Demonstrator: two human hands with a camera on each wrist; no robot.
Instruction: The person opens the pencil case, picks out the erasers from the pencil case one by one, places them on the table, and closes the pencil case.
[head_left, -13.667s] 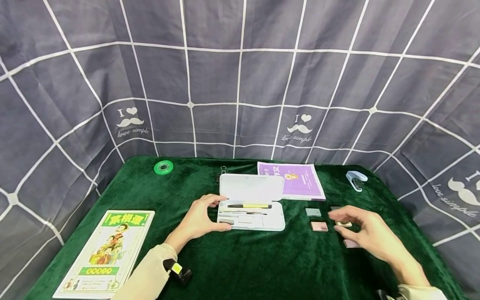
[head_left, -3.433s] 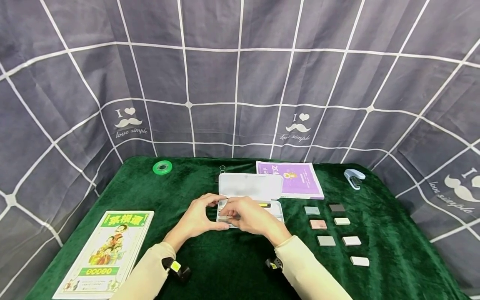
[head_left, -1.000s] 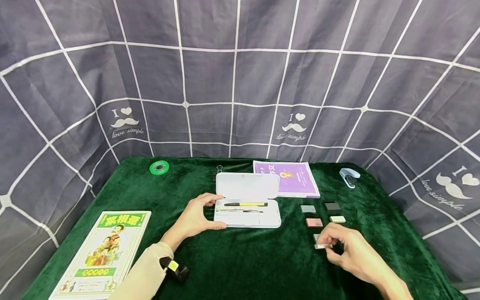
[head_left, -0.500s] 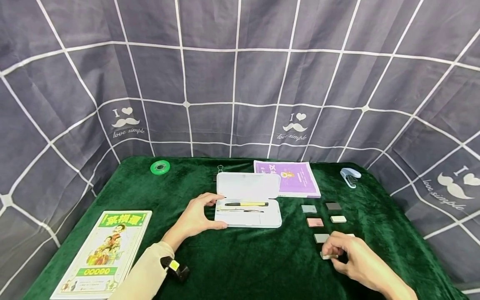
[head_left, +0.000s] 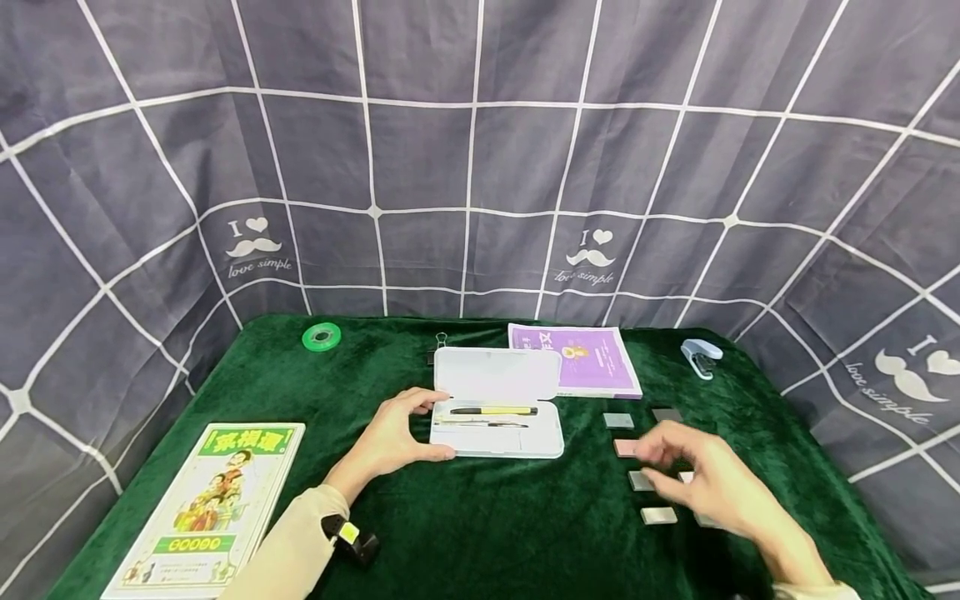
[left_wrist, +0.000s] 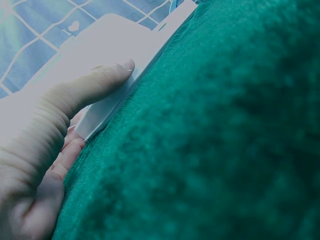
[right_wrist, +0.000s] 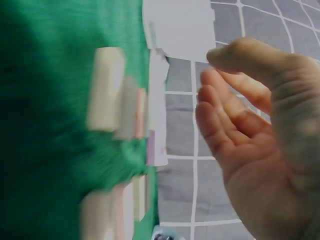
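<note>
My left hand (head_left: 393, 429) grips the left end of a white pencil case (head_left: 546, 442), thumb along the front edge, fingers behind. The lid stands raised. Inside lie a yellow-and-black pen (head_left: 495, 410) and a thin slender pen (head_left: 487, 423). Over the erasers at the right hovers my right hand (head_left: 723, 483), its fingers loosely bent; in the right wrist view nothing sits between thumb and fingers. A cream eraser (head_left: 659, 516) lies nearest the front of the left column, behind it a grey (head_left: 640, 481), a pink (head_left: 624, 448) and a blue-grey eraser (head_left: 618, 421). My hand partly covers the right column.
A purple book (head_left: 596, 358) lies behind the case, with a binder clip (head_left: 441, 340) beside the lid. A light-blue stapler (head_left: 701, 358) is at the back right, green tape (head_left: 322, 337) at the back left. A green-and-white book (head_left: 206, 508) lies front left.
My right hand set the cream eraser down in front of the grey one, let go and rose away. Earlier, erasers lay in the case's front compartment. The left hand keeps its grip.
</note>
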